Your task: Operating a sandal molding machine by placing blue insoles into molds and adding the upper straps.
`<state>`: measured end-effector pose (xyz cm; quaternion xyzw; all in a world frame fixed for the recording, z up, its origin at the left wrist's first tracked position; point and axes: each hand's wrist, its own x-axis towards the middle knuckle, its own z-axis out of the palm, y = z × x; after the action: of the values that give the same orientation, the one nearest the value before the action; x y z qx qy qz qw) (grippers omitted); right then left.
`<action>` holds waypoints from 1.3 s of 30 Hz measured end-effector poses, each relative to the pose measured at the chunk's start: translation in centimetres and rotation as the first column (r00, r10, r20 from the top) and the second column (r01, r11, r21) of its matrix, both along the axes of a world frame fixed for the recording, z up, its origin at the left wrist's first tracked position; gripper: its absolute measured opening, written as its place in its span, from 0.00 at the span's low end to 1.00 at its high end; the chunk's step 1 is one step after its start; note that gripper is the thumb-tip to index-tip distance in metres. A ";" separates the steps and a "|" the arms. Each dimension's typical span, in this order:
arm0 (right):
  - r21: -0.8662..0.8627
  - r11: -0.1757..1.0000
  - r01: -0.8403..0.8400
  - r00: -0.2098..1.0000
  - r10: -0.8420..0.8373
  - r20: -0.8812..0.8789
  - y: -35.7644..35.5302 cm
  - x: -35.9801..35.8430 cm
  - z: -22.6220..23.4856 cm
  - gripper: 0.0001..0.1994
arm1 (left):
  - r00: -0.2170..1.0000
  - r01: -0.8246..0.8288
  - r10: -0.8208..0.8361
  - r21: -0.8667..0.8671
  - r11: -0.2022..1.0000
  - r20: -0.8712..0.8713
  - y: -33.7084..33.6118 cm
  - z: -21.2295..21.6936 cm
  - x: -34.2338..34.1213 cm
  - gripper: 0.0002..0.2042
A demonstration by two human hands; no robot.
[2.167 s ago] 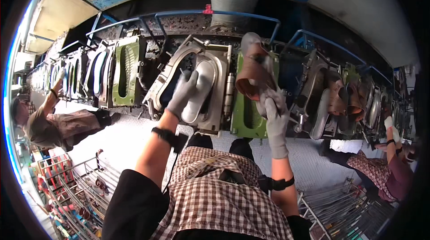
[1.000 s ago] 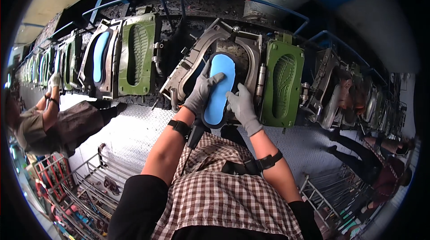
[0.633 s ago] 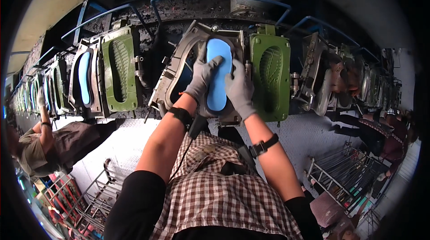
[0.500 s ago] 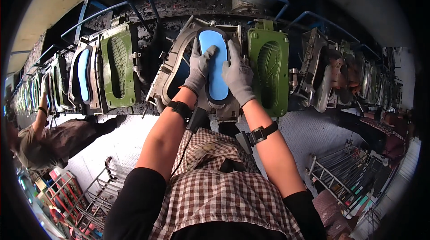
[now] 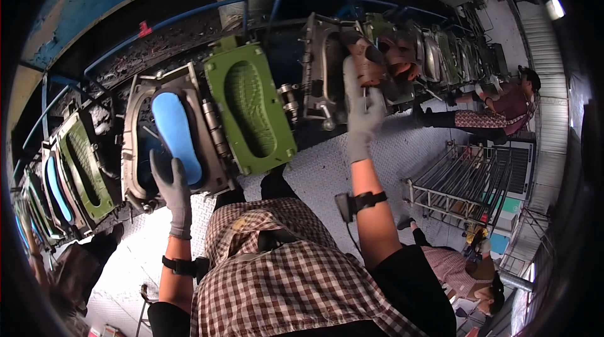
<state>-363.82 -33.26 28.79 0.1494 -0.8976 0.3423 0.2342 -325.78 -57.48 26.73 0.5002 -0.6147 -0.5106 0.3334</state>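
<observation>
A blue shoe sole piece (image 5: 176, 136) with a dark rim lies tilted in an open metal mould (image 5: 131, 154). At its lower left is my grey-gloved left hand (image 5: 170, 189), thumb and fingers apart, holding nothing. Whether the fingertips touch the mould I cannot tell. Hinged to the mould's right side, a green lid (image 5: 248, 107) shows a sole-shaped hollow. My gloved right hand (image 5: 365, 114) is raised further right, its fingers stretched toward another mould (image 5: 318, 66). Just beyond those fingers sit brown shoe uppers (image 5: 366, 63), slightly blurred.
More moulds run along the line, one with a blue piece (image 5: 58, 192) at the left. A blue rail (image 5: 195, 9) passes behind them. At the right stand a metal rack (image 5: 440, 189) and a person (image 5: 519, 107). Other people are at lower right (image 5: 462, 271) and lower left (image 5: 78, 274).
My hands have let go of the blue sole piece, which now lies in the mould. My right hand has moved away toward the brown uppers. The view has turned right.
</observation>
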 end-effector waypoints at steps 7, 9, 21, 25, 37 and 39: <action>0.094 0.994 -0.056 0.983 0.039 0.178 9.8 -13.5 -2.1 0.32 | 0.872 0.448 -0.455 -0.082 0.890 -0.178 8.5 6.8 -18.2 0.23; 0.010 0.987 -0.159 0.844 0.131 0.520 10.9 -16.0 -3.2 0.30 | 0.755 0.622 -0.571 0.076 0.779 -0.322 13.2 7.5 -25.4 0.25; -0.043 0.942 -0.332 0.943 0.330 -0.039 6.0 -22.1 2.1 0.19 | 0.867 0.465 -0.112 0.707 0.533 -0.486 20.0 -7.6 -46.4 0.21; 0.276 0.679 -0.680 0.732 0.653 0.196 5.7 -21.5 0.2 0.21 | 0.880 0.438 -0.181 0.602 0.668 -0.440 22.4 -6.3 -45.1 0.21; 0.285 0.058 -0.957 0.222 0.780 0.585 12.6 -13.2 -1.4 0.18 | 0.946 0.320 -0.211 0.821 0.473 -0.248 28.5 -6.0 -36.5 0.18; 0.176 0.105 -0.979 0.191 0.777 0.599 13.3 -14.0 -1.4 0.16 | 0.908 0.385 -0.329 0.825 0.412 -0.259 27.8 -5.1 -36.1 0.19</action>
<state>-377.84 -19.96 27.43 0.6568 -0.6930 0.1686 -0.2448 -361.87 -29.73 21.66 0.4412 -0.3588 -0.8203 -0.0607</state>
